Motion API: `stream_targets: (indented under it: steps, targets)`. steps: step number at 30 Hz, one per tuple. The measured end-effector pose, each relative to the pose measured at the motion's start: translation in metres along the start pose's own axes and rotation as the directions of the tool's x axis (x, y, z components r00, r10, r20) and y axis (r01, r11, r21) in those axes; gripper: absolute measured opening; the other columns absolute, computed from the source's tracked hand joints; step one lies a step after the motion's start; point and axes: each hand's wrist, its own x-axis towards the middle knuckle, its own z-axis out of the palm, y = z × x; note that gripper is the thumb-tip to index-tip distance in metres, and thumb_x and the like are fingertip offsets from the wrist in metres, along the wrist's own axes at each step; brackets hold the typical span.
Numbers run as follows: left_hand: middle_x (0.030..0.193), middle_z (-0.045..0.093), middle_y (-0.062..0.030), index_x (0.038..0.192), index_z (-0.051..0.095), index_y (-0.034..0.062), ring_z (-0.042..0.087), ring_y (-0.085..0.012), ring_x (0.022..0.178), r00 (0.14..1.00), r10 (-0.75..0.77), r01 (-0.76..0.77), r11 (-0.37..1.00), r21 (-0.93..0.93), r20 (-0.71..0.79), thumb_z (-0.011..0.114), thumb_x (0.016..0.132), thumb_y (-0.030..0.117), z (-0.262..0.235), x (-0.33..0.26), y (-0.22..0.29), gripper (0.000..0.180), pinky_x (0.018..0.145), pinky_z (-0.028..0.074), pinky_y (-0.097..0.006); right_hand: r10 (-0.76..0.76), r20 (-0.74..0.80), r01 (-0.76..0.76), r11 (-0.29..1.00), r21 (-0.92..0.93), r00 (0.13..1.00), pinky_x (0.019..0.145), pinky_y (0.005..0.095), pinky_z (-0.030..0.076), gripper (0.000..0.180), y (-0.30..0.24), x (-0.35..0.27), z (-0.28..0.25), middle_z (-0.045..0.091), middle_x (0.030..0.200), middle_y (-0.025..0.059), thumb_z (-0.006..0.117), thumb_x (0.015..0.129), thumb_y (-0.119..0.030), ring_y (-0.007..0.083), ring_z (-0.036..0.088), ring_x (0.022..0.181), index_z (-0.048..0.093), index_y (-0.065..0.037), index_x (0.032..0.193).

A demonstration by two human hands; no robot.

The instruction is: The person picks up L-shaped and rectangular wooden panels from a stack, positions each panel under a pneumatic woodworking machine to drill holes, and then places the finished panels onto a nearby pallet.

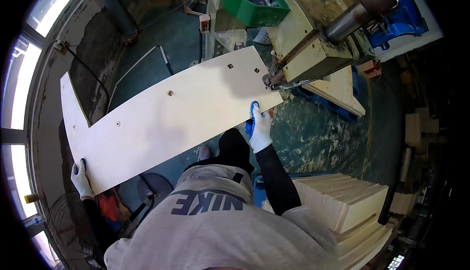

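Note:
A large pale plywood panel [161, 125], curved along its far edge and notched at the left, spans the space in front of me. Several small brass-coloured metal inserts [170, 93] are set in its face. My left hand [82, 178], in a white and blue glove, grips the lower left corner. On the near edge toward the right end, my right hand [261, 129], gloved alike, has its thumb on top and its fingers hidden beneath. The panel's right end lies under the metal working tip [270, 80] of a machine; whether they touch I cannot tell.
The machine's beige body [318, 57] rises at the upper right, with a green bin [254, 8] of tools beside it. Stacked plywood pieces [350, 199] stand behind my right arm. A wire fan [68, 226] is at the lower left, near windows. More wooden parts [338, 91] lie beyond the machine.

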Motion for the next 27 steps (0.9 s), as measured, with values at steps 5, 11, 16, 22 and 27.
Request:
stream_targets:
  steps: [5,11,16,22,27]
  targets:
    - [0.111,0.070,-0.0015,0.123,0.068,-0.0028,0.062,-0.0088,0.096,0.998,0.048,-0.048,0.999,0.008,-0.031,0.071,0.099,0.022,0.003,0.010,-0.005,0.035,0.085,0.049,-0.024,0.002,0.078,-0.005,0.999,0.043,0.997,0.060,0.0238,0.045,0.025,0.006,0.007,-0.003,0.059,0.085,-0.0046,0.063,0.102,-0.034,0.0047,0.056,0.071,0.061,-0.009,0.104]
    - [0.107,0.069,-0.0001,0.120,0.070,-0.0026,0.059,-0.0074,0.091,1.000,0.011,-0.012,1.000,-0.010,-0.022,0.072,0.098,0.025,0.007,0.010,0.006,0.035,0.082,0.047,-0.023,0.018,0.003,-0.018,0.999,0.032,1.000,0.065,0.0248,0.041,0.023,0.001,0.003,0.001,0.054,0.083,-0.0055,0.063,0.101,-0.033,0.0048,0.049,0.072,0.060,-0.011,0.096]
    - [0.103,0.068,0.0021,0.116,0.070,-0.0017,0.057,-0.0064,0.089,0.997,0.063,-0.063,0.998,0.012,-0.041,0.071,0.099,0.023,0.004,-0.002,0.003,0.030,0.079,0.046,-0.022,-0.036,0.029,0.034,0.997,0.073,0.999,0.045,0.0220,0.032,0.021,-0.006,0.002,0.005,0.050,0.074,-0.0082,0.065,0.100,-0.035,0.0028,0.042,0.052,0.059,-0.016,0.096]
    - [0.106,0.068,-0.0011,0.117,0.068,-0.0048,0.059,-0.0092,0.090,0.996,0.073,-0.072,0.997,0.031,-0.041,0.070,0.099,0.022,-0.015,-0.010,0.014,0.033,0.081,0.047,-0.025,0.111,0.129,-0.136,0.968,0.210,0.985,0.048,0.0211,0.040,0.018,-0.016,-0.014,-0.009,0.059,0.081,-0.0060,0.065,0.100,-0.032,0.0051,0.053,0.057,0.062,-0.015,0.104]
    - [0.087,0.060,0.0061,0.102,0.069,-0.0018,0.048,-0.0036,0.075,0.990,0.135,-0.132,0.988,0.076,-0.030,0.068,0.100,0.023,-0.053,-0.003,0.012,0.025,0.066,0.039,-0.021,0.191,0.301,-0.292,0.895,0.338,0.934,0.060,0.0272,0.056,0.030,0.007,-0.079,-0.067,0.066,0.096,0.0035,0.065,0.097,-0.019,0.0135,0.067,0.075,0.059,-0.009,0.124]
